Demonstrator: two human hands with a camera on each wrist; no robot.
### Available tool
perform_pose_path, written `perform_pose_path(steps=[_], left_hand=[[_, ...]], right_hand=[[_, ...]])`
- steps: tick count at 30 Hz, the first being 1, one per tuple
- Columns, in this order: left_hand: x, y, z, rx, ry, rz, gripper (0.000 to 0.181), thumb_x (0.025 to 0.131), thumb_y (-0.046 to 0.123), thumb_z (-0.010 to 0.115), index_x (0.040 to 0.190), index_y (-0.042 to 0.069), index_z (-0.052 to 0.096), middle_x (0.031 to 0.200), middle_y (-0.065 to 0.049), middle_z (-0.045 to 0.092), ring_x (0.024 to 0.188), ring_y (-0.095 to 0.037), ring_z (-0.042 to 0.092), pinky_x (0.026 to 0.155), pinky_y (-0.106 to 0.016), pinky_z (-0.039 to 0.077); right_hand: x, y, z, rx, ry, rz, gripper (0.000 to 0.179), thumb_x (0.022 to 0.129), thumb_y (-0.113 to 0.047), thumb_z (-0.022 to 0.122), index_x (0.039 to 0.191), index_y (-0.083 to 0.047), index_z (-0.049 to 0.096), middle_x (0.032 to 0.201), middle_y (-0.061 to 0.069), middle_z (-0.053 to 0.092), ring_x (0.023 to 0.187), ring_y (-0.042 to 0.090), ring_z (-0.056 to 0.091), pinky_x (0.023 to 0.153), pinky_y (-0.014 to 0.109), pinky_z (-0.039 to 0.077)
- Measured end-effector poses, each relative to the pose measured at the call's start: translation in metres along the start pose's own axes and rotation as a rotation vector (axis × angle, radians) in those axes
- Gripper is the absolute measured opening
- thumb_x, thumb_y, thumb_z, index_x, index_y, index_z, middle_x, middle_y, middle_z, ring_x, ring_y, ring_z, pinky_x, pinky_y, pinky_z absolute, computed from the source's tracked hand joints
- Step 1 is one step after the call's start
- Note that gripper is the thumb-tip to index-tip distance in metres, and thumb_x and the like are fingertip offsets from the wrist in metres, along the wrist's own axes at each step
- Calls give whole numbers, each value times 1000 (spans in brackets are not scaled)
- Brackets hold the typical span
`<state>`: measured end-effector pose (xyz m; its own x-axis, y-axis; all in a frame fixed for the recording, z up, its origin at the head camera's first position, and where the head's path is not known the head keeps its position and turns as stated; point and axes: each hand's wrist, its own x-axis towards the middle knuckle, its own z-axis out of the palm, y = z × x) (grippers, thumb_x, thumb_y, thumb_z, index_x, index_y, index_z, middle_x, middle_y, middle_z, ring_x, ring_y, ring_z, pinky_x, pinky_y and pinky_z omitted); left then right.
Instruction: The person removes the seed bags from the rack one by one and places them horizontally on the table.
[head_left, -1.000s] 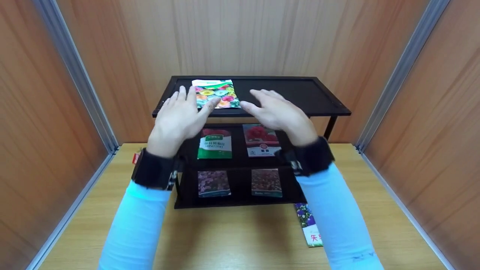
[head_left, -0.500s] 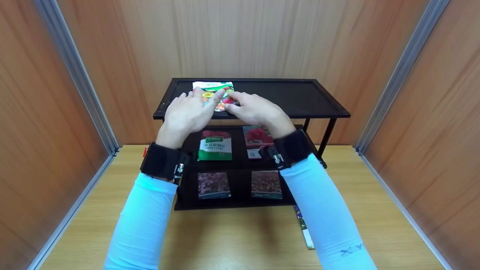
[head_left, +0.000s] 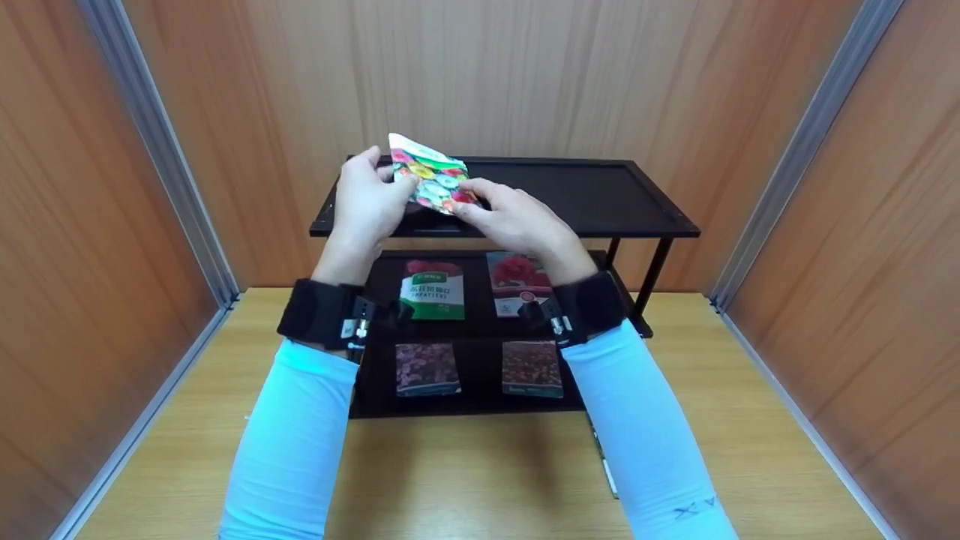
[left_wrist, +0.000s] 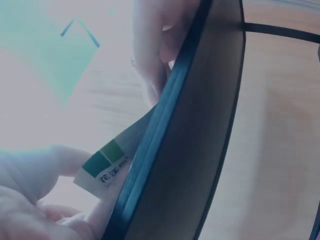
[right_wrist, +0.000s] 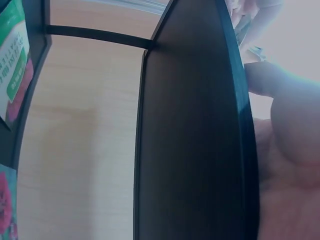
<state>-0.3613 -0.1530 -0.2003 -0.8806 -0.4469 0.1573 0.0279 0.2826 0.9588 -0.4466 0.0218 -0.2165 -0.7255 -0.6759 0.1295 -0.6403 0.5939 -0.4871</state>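
A flower seed packet (head_left: 433,174) with a white top and multicoloured blooms is tilted over the top shelf (head_left: 570,196) of a black rack, its left side raised. My left hand (head_left: 366,201) pinches its left edge, thumb on the printed front. At the lower right corner, my right hand (head_left: 521,219) pinches the packet between thumb and fingers. In the left wrist view, part of the packet's pale side (left_wrist: 106,162) with green squares shows behind the shelf edge. The shelf hides much of the right fingers in the right wrist view.
Below, the middle shelf holds a green-and-white packet (head_left: 433,289) and a red-flower packet (head_left: 517,281). Two darker packets, one purple (head_left: 426,367) and one reddish (head_left: 531,367), lie on the bottom shelf. Another packet (head_left: 609,469) lies on the table, mostly behind the right sleeve. Wooden walls enclose the sides.
Both hands have come in from above the shelf to the packet and taken hold of it. Its left side has lifted from lying flat, and the right arm has shifted left.
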Motion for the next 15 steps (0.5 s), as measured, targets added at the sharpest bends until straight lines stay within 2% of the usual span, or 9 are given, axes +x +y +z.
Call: perform_pose_path(steps=[3, 7, 11, 15], left_hand=[[0, -2, -2, -79, -35, -23, 70, 102, 9, 55, 162, 7, 18, 154, -14, 51, 130, -18, 62, 97, -26, 57], [1, -4, -3, -124, -44, -24, 61, 102, 10, 57, 157, 7, 33, 147, -13, 58, 126, -18, 65, 94, -26, 59], [-1, -5, -5, -195, -59, -17, 61, 101, 5, 56, 157, 6, 33, 146, -14, 58, 126, -21, 65, 93, -27, 59], [-2, -4, -5, -252, -78, -19, 61, 101, 1, 53, 157, 6, 32, 146, -16, 58, 126, -23, 65, 91, -28, 60]], right_hand=[[1, 0, 1, 15, 9, -9, 55, 103, -55, 46, 153, -32, 41, 153, -1, 51, 117, 21, 51, 96, 40, 44], [1, 1, 1, 73, 30, -29, 53, 103, -52, 49, 150, -27, 46, 146, 0, 55, 115, 20, 52, 94, 39, 44], [2, 2, -2, 175, 52, -33, 54, 102, -46, 55, 149, -19, 48, 142, 2, 58, 117, 18, 54, 101, 37, 47], [3, 3, -5, 246, 93, 1, 53, 102, -40, 57, 148, -15, 48, 143, 3, 58, 124, 15, 55, 109, 37, 47]])
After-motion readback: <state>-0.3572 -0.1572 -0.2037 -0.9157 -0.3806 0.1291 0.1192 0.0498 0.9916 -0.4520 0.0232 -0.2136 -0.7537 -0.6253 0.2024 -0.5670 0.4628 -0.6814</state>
